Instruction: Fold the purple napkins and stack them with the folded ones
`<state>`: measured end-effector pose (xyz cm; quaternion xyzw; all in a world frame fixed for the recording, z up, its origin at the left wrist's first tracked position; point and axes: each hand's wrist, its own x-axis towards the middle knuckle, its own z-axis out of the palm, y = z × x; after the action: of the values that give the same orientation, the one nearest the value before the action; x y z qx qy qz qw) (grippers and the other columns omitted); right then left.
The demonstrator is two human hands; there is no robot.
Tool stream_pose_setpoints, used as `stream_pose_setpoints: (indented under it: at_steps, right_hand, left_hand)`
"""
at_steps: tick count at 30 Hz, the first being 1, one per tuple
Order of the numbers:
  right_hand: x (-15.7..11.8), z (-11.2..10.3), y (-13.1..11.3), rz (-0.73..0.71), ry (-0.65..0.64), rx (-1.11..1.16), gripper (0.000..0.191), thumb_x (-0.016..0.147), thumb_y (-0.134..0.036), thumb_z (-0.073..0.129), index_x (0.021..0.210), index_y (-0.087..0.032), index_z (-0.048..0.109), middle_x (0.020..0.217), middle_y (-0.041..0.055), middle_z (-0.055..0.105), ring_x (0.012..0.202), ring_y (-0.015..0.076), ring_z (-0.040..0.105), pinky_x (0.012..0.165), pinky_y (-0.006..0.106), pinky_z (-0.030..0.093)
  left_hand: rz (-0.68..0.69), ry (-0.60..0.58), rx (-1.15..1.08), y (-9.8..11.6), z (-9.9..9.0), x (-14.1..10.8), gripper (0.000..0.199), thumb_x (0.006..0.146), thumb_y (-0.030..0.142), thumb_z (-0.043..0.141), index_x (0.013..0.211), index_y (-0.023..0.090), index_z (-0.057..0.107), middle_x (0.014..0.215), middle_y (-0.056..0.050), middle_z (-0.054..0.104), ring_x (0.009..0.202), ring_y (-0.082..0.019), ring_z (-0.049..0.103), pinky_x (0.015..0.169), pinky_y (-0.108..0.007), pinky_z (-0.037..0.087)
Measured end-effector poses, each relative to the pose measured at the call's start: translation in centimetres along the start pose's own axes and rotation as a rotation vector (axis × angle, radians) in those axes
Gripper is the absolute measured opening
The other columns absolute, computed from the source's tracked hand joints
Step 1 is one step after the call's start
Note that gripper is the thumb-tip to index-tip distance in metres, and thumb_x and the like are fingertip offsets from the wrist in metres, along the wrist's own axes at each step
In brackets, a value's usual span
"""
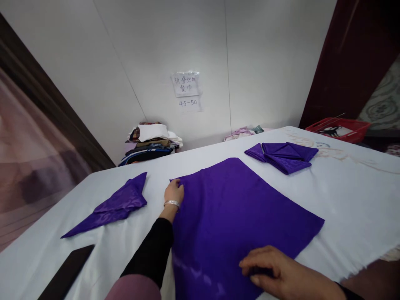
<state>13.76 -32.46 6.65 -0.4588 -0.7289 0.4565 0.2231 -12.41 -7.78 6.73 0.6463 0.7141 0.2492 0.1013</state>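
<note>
A purple cloth napkin (225,208) lies spread out in front of me, with a soft crease down its left part. At its far left corner, my left hand (174,192), with a silver bracelet at the wrist, has its fingers closed on the edge. My right hand (281,271) is over the near right part of the napkin, fingers curved and the thumb apart from them, holding nothing. Left of my arm is a folded purple napkin (117,202) with pointed ends. Farther right sits a bunch of folded purple napkins (283,156).
A white cloth covers the table (353,200). A dark flat phone-like object (67,271) lies at the near left. Behind the table are stacked clothes (150,143), a pinkish cloth pile (240,133) and a red basket (353,129). Handwritten paper signs (187,89) hang on the wall.
</note>
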Motion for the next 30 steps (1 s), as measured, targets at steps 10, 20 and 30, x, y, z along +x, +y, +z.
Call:
stream_pose_setpoints:
  at_steps: [10, 20, 30]
  right_hand:
    - [-5.0, -6.1, 0.9, 0.011, 0.416, 0.075, 0.026, 0.082, -0.038, 0.053, 0.102, -0.026, 0.066, 0.09, 0.0057, 0.07, 0.088, 0.0218, 0.063, 0.081, 0.037, 0.051]
    - [-5.8, -9.3, 12.7, 0.198, 0.847, -0.671, 0.047, 0.082, -0.051, 0.043, 0.11, -0.019, 0.06, 0.118, 0.0123, 0.059, 0.107, 0.0282, 0.055, 0.091, 0.044, 0.045]
    - [-3.9, -8.5, 13.2, 0.327, 0.651, -0.687, 0.047, 0.084, -0.04, 0.041, 0.124, -0.018, 0.049, 0.098, 0.0108, 0.062, 0.087, 0.0247, 0.06, 0.077, 0.038, 0.048]
  left_hand:
    - [1.146, -0.568, -0.427, 14.8, 2.8, -13.5, 0.055, 0.078, 0.036, 0.059, 0.13, 0.025, 0.041, 0.131, -0.006, 0.048, 0.118, -0.019, 0.046, 0.097, -0.033, 0.039]
    - [0.311, -0.443, -0.055, 4.8, 3.1, -8.4, 0.039, 0.081, 0.036, 0.05, 0.108, 0.011, 0.059, 0.105, -0.012, 0.063, 0.088, -0.021, 0.06, 0.081, -0.031, 0.044]
    - [0.194, -0.501, 0.025, 6.5, 5.8, -9.0, 0.024, 0.076, 0.035, 0.054, 0.091, 0.018, 0.063, 0.09, -0.007, 0.069, 0.084, -0.021, 0.063, 0.07, -0.026, 0.044]
